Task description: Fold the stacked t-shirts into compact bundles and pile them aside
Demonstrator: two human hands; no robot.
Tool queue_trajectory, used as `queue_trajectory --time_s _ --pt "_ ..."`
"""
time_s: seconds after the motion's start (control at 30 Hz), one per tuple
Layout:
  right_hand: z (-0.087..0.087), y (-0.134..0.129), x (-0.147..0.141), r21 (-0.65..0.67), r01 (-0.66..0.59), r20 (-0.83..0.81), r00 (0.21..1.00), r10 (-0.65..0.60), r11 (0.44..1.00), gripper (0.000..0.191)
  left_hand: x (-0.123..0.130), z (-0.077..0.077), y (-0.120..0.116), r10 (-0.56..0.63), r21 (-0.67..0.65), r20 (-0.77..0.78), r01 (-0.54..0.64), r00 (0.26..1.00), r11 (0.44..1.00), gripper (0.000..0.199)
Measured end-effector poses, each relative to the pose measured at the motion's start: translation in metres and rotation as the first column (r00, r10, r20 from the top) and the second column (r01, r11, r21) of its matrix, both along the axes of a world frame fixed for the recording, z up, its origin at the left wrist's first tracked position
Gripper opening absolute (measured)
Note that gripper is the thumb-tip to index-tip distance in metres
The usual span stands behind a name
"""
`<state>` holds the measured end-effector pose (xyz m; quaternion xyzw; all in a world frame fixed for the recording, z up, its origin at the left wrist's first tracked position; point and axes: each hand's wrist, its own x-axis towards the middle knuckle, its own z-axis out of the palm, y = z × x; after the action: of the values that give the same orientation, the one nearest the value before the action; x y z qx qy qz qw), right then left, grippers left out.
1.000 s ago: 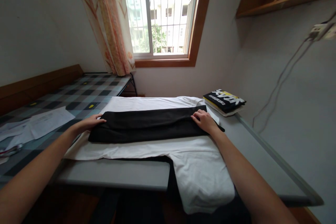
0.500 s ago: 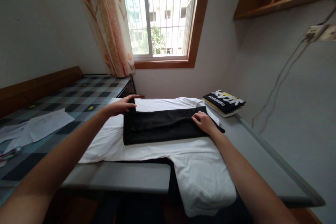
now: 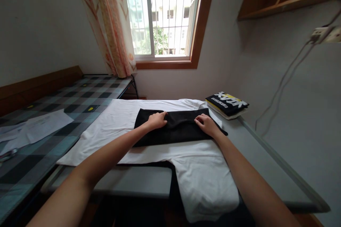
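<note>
A black folded garment [image 3: 181,131] lies as a flat band across a white T-shirt [image 3: 106,124]. The T-shirt is spread over the table, and one sleeve hangs down past the front edge. My left hand [image 3: 157,120] is closed on the black cloth near its upper edge, left of the middle; the fingertips are partly hidden. Toward the garment's right end, my right hand [image 3: 206,125] rests on it with curled fingers and thumb pinched at the fabric.
A stack of folded clothes [image 3: 227,105], a black printed one on top, sits at the table's [image 3: 266,163] back right by the wall. On the left, a bed with checked covering [image 3: 103,94] bears papers [image 3: 48,124]. A wooden shelf [image 3: 287,5] overhangs at upper right.
My left hand has moved right and nearer with the black garment's left end, which now lies farther right, uncovering more white T-shirt. My right hand stays in place.
</note>
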<state>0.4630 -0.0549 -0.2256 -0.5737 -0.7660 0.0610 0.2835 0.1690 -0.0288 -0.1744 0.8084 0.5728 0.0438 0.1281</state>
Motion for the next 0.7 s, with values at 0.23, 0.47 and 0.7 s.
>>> queue_trajectory --time_s 0.23,0.47,0.7 --pt "0.001 -0.001 0.0 0.014 -0.004 0.011 1.0 0.003 1.0 0.022 -0.02 0.005 0.015 0.03 0.057 0.273 -0.048 0.961 0.997 0.046" --pt "0.0 0.0 0.001 0.0 -0.001 -0.017 1.0 0.001 1.0 0.024 -0.103 0.006 0.065 0.178 0.099 0.436 -0.243 0.882 0.965 0.054" --pt "0.0 0.0 0.0 -0.005 0.008 -0.022 1.0 -0.008 1.0 0.025 -0.14 -0.016 0.063 0.265 -0.304 0.713 -0.054 0.649 0.951 0.074"
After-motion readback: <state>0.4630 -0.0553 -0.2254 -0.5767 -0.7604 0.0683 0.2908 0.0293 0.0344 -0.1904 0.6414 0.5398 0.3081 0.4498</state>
